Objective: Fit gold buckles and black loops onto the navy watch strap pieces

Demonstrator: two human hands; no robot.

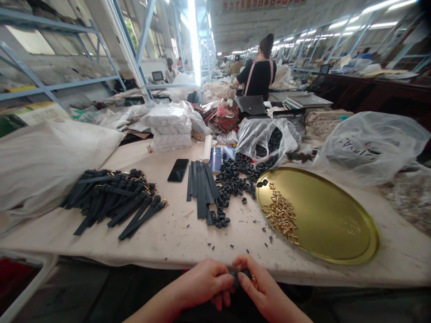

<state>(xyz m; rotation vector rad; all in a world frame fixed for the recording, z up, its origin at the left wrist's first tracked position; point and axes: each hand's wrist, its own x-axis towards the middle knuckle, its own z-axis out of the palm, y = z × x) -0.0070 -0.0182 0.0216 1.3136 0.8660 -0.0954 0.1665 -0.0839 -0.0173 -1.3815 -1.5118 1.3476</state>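
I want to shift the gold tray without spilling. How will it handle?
The tray is probably stiff: its edge keeps an even curve. It may feel heavier at the left, where the buckles lie. They could slide if it tilts, as the surface looks smooth.

factory workshop, long strip lights, metal racks (60,85), cluttered worktables (175,246)

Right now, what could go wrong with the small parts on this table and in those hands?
The dark piece between the left hand and right hand is beyond the near edge of the table, so a slip might drop it. Black loops crowd the tray, with a few on it, so they could mix with the gold buckles.
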